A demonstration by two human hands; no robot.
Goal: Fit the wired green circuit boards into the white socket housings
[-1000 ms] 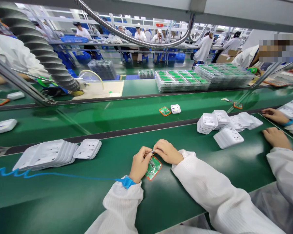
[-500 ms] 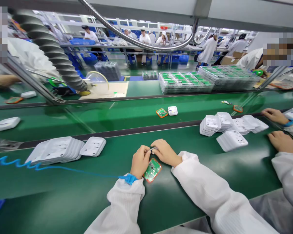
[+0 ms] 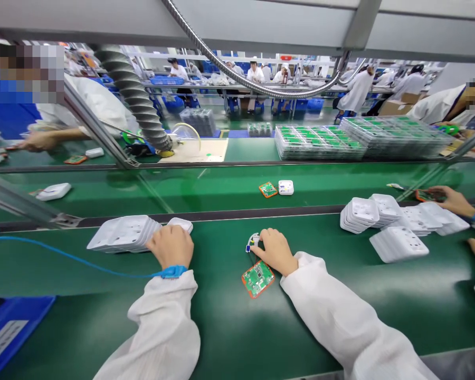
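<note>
A green circuit board with an orange rim (image 3: 257,278) lies on the green bench in front of me. My right hand (image 3: 274,250) rests just above it, fingertips pinching a small connector with short wires (image 3: 252,243) that leads to the board. My left hand (image 3: 170,246) has a blue wrist strap and lies on the end piece of a fanned row of white plastic covers (image 3: 123,234), fingers curled over a cover (image 3: 181,224).
Beyond the bench runs a green conveyor (image 3: 221,187) carrying a board and a white housing (image 3: 285,187). More white covers (image 3: 383,216) are piled to the right, near a neighbour's hands (image 3: 453,199). A blue tray (image 3: 8,327) sits at lower left; stacked board trays (image 3: 319,141) stand behind.
My left hand left the board and connector and moved left onto the white covers. The right hand stayed on the connector. The view swung left.
</note>
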